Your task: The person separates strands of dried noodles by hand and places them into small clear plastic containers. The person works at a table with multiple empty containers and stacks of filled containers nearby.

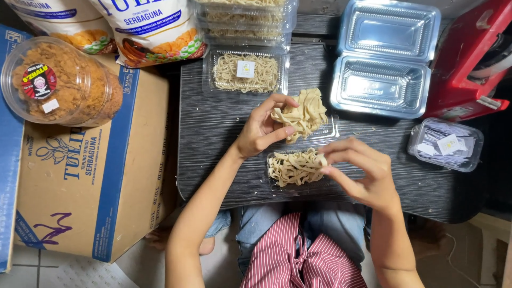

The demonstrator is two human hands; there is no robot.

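Two hands, maybe two noodle bundles

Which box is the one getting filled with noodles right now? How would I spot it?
Find the dark table. At its near edge, under the right hand, sits a clear open box of flat noodles. Unlike the closed box farther back, it has no sticker; unlike the empty box, it holds noodles.

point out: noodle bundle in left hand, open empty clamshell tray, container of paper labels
noodle bundle point(304, 113), head view, middle of the pale strands above the left hand's fingers.
open empty clamshell tray point(380, 85), head view, floor of its lower half.
container of paper labels point(446, 145), head view, the lid's centre.
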